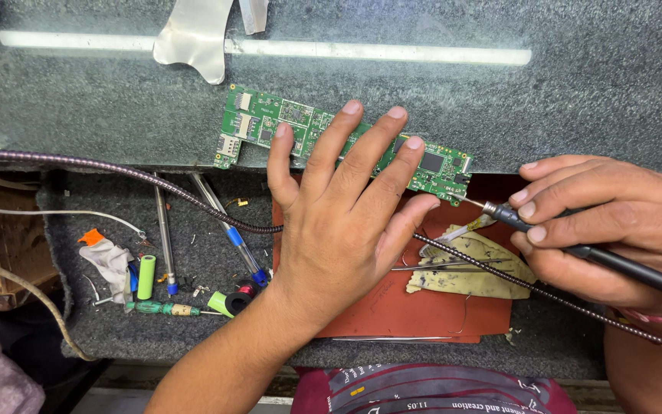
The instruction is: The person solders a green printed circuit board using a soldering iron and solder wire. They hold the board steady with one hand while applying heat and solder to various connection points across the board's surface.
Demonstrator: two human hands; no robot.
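Tools lie loose at about eight o'clock on the grey table (pixel 591 84): a green cylinder (pixel 145 277), a green-handled screwdriver (pixel 164 309), a blue-tipped pen-like tool (pixel 240 247) and a crumpled white cloth (pixel 109 261) with an orange tab. A braided metal hose (pixel 155 182) runs from nine o'clock across to four o'clock. At twelve o'clock a pale, shiny scrap of sheet (pixel 193 38) rests by the light strip.

Near centre, the left hand (pixel 339 222) is spread wide and flat, fingers pressing on the long green circuit board (pixel 270 123), which lies slanting from eleven o'clock down towards three, half over a red mat (pixel 423 310). A stained yellowish pad (pixel 473 272) and tweezers (pixel 453 266) sit on the mat.

At three o'clock the right hand (pixel 607 222) is closed on a black soldering iron (pixel 614 262), held pen-fashion, its tip touching the board's right end.

To do this well, I judge the board must stay pinned so it cannot slide, the tip kept steady on one spot only, and fingers kept clear of the hot end.

No labelled packages or signs show.
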